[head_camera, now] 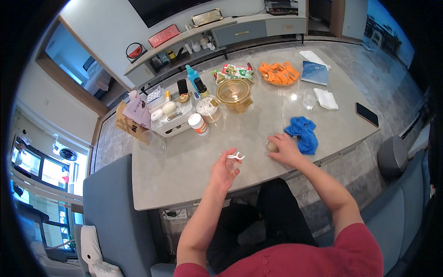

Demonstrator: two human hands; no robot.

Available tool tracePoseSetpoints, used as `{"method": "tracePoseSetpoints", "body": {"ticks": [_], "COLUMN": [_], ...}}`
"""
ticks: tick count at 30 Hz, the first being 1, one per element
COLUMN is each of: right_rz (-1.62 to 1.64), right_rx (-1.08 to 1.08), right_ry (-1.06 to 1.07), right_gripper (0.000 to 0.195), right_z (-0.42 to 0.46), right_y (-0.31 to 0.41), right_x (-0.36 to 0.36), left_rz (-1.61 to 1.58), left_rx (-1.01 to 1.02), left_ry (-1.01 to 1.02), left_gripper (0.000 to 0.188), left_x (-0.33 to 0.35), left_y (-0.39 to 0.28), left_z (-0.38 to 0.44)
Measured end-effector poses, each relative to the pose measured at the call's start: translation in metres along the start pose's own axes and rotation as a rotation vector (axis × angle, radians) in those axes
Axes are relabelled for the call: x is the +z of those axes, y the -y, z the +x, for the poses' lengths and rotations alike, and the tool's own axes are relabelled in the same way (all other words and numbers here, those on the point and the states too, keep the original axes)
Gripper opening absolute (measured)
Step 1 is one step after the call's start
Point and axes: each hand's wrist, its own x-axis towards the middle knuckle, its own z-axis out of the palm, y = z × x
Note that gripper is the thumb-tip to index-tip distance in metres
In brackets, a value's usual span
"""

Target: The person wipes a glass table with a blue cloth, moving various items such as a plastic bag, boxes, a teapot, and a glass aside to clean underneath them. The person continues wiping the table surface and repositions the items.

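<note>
My left hand [223,171] is raised over the near part of the table, holding a white dental floss pick [236,157]. A small see-through item [233,166], hard to make out, is also in that hand. My right hand [286,149] rests on the tabletop with its fingers around a small round beige object [272,146], partly hidden by them. Just beyond that hand lies a crumpled blue cloth [303,133]. To the left stand a white bottle with an orange label [198,124] and a round holder of cotton swabs [208,109].
On the grey table [180,173] are a lidded amber pot [234,93], a bowl of orange packets [279,73], a clear glass [309,99], a phone [367,114] and a white organizer [174,119]. A clear plastic cup [154,142] is near the left edge.
</note>
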Motion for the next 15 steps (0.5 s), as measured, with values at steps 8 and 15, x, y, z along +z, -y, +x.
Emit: {"method": "tracePoseSetpoints", "body": {"ticks": [8,15], "right_rz": [0.407,0.007], "right_rx": [0.105,0.011], "right_ry": [-0.277,-0.403], "right_gripper": [0.045,0.037], "right_z": [0.104,0.23], "right_y": [0.019,0.022], "right_x": [-0.019,-0.011], "left_rz": [0.035,-0.075], "left_rx": [0.097,0.102], "left_ry": [0.029,0.082], "left_gripper": [0.037,0.039], "left_x": [-0.003,0.001], "left_y": [-0.003,0.003], "left_z": [0.0,-0.006]}}
